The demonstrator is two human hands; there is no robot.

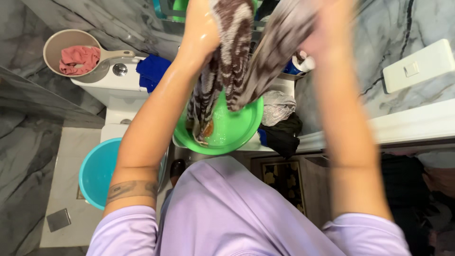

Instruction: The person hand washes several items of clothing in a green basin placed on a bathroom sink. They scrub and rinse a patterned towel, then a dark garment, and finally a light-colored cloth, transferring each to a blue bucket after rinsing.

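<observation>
Both my arms reach up and forward over a green basin [239,135] of soapy water. My left hand [203,26], wet and shiny, grips a brown-and-white striped cloth [232,57] near its top. My right hand [327,33], blurred, holds the other part of the same cloth [279,42]. The cloth hangs down between my hands, and its lower end [203,121] dips into the basin. My fingers are partly cut off by the top edge of the view.
A beige dipper [59,45] with a pink cloth [79,59] rests on a white toilet tank [111,83], beside a blue cloth [152,70]. A teal bucket [97,170] stands below left. Grey and dark clothes [279,123] lie right of the basin. A wall switch [417,66] is at right.
</observation>
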